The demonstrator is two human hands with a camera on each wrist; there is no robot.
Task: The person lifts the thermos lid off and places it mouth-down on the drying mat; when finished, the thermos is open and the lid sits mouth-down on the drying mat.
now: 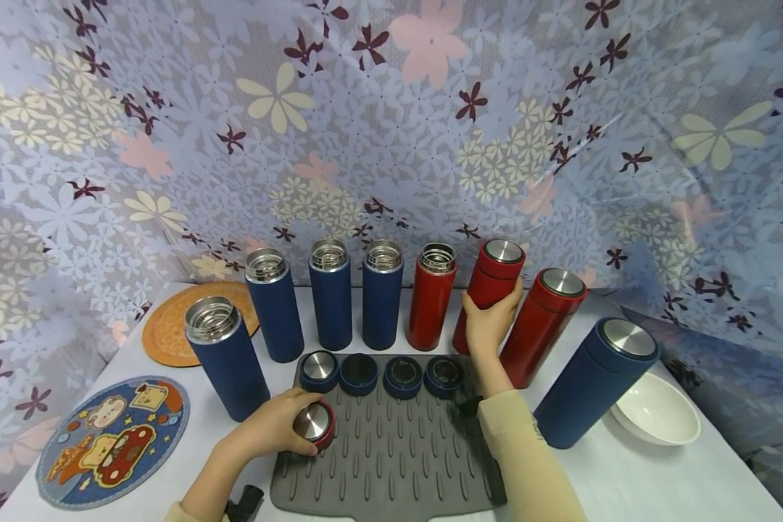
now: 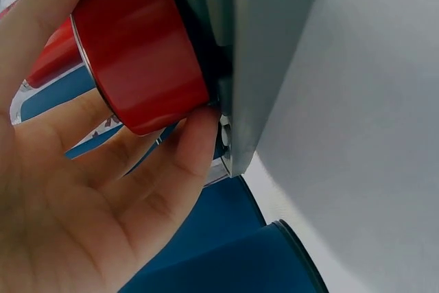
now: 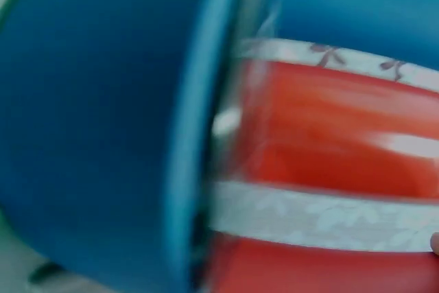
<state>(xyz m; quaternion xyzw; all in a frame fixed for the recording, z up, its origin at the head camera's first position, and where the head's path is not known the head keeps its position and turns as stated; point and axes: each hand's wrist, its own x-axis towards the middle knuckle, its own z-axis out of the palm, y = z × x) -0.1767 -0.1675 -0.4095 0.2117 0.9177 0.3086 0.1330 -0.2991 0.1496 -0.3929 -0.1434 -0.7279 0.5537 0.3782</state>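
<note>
Red lid (image 1: pixel 316 423) in left hand (image 1: pixel 275 426); right hand (image 1: pixel 491 324) grips red bottle (image 1: pixel 491 283)

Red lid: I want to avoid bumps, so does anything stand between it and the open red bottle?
Yes, at mat level: the row of blue lids along the mat's back edge lies between the red lid, held in the left hand, and the open red bottle.

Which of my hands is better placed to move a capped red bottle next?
Probably your right hand: it grips a capped red bottle. Your left hand is farther away, holding a red lid near an open blue bottle.
</note>
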